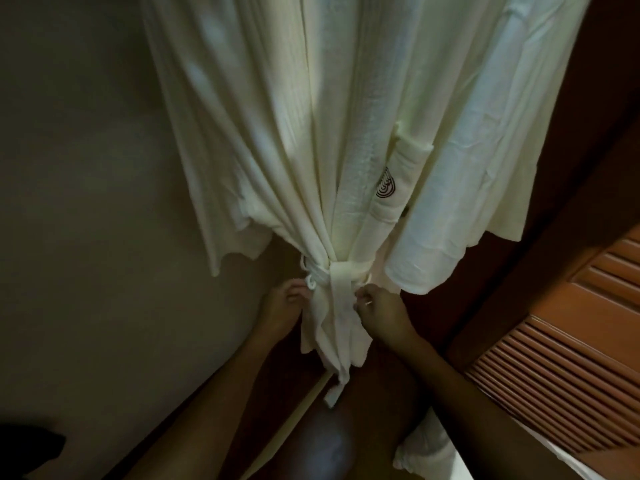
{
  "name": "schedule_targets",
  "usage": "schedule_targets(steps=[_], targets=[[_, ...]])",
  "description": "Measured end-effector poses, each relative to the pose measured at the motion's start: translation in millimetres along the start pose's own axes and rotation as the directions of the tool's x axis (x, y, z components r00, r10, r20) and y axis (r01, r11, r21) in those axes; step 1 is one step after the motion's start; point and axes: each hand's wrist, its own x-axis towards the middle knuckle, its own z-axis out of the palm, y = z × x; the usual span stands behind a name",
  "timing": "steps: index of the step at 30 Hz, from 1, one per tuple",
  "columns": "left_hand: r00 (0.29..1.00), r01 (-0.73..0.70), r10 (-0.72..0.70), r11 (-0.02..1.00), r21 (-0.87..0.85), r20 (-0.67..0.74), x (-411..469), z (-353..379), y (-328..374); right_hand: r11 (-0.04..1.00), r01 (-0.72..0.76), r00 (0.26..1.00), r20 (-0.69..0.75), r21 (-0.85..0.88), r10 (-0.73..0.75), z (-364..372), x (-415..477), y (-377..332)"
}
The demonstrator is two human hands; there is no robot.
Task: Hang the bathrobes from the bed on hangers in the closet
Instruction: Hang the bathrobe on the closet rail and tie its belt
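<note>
Belt (346, 271) between left hand (285, 308), right hand (382, 311)

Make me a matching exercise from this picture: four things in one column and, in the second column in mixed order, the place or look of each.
Things:
1. belt
2. pocket
3. louvered door
4. wall

Place or look:
A. plain, on the left
B. tied round the bathrobe
C. brown slats, on the right
D. bears a dark logo

Pairs: 1-B; 2-D; 3-C; 4-A
</note>
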Motion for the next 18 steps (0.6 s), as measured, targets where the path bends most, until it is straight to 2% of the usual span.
schedule_targets(steps=[2,4,8,11,15,18], targets=[[0.996,-0.009,0.001,0.997,-0.082,-0.091,-1.1,-17.7,23.1,0.994,0.097,0.990,-0.106,0.049,-0.091,-20.7,-0.8,-21.1],[0.984,-0.076,0.057,0.991,-0.105,-0.171,-0.6,-33.8,50.8,0.977,0.210,0.959,-0.204,0.046,-0.196,-44.2,0.5,-43.9],[0.939,-0.246,0.230,0.969,-0.031,-0.257,-2.4,-66.0,113.9,0.928,0.371,0.877,-0.317,-0.035,-0.362,-95.8,3.5,-91.5],[0.883,-0.372,0.357,0.928,0.008,-0.305,0.1,-84.3,155.7,0.864,0.475,0.787,-0.358,-0.168,-0.502,-131.3,3.9,-123.4],[0.754,-0.525,0.504,0.848,0.075,-0.421,3.6,-106.4,213.2,0.736,0.566,0.635,-0.373,-0.372,-0.676,-180.7,3.3,-170.4],[0.549,-0.667,0.650,0.720,0.193,-0.525,18.8,-128.3,260.7,0.652,0.573,0.461,-0.463,-0.496,-0.757,-227.8,13.7,-211.5]])
